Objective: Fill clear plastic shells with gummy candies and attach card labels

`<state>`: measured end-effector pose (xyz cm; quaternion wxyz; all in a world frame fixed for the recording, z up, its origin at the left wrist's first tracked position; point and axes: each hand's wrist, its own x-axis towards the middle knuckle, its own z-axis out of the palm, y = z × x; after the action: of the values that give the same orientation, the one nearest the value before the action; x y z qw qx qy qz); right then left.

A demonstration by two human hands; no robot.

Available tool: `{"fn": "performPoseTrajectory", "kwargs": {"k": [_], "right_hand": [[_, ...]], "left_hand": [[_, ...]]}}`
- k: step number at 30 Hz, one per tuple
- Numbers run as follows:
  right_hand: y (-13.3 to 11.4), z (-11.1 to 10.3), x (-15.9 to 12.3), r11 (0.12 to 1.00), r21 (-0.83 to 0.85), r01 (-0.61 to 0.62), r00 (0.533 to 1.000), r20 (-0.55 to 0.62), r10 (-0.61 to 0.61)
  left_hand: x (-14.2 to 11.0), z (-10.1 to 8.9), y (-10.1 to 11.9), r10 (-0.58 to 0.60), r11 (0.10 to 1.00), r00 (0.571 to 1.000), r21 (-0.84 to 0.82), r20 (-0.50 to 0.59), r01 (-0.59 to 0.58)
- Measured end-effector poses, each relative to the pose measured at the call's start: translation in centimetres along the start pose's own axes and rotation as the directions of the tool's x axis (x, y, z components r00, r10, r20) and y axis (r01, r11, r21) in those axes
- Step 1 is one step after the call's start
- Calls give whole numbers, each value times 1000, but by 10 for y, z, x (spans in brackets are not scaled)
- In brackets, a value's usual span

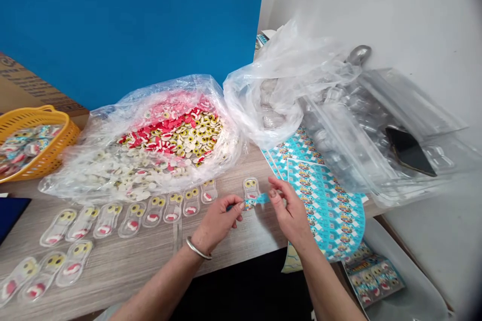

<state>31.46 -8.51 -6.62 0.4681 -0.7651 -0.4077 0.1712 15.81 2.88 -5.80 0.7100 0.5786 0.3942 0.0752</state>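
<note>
- Two hands meet in the head view over the counter [143,263]: the left hand [220,218] and the right hand [291,213].
- The left grip is pinched on the label [250,204]; the right fingers are curled at the label's blue end, but I cannot tell whether they grip it.
- The label is between the hands, at the near end of a pack [251,188] lying flat; whether the two touch is unclear.
- The step in hand looks like handling the label beside this pack. A next move with it would call for a light pinch and an even line, as a thin strip could crease or twist.
- The counter's near edge runs below the hands, with the sheets [331,210] close by the right hand and reaching past that edge.
- The bag [203,83] of loose pieces limits room beyond the rows of packs [131,220] on the left. Bare counter runs between the left wrist and the nearer row, and just in front of the single pack.
</note>
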Motion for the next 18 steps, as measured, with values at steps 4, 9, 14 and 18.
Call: {"fn": "performPoseTrajectory", "kwargs": {"k": [4, 9, 14, 18], "right_hand": [[-5, -4, 0, 994, 86, -61, 967, 250, 37], [-4, 0, 14, 986, 44, -161, 954, 264, 143], [3, 3, 39, 978, -123, -168, 941, 275, 196], [12, 9, 49, 963, -229, -143, 938, 279, 205]], "left_hand": [[0, 7, 6, 48, 970, 997, 237, 60, -61], [12, 11, 10, 51, 950, 998, 306, 43, -62], [38, 5, 6, 69, 973, 995, 226, -72, -51], [49, 2, 4, 109, 920, 991, 385, -74, -73]]}}
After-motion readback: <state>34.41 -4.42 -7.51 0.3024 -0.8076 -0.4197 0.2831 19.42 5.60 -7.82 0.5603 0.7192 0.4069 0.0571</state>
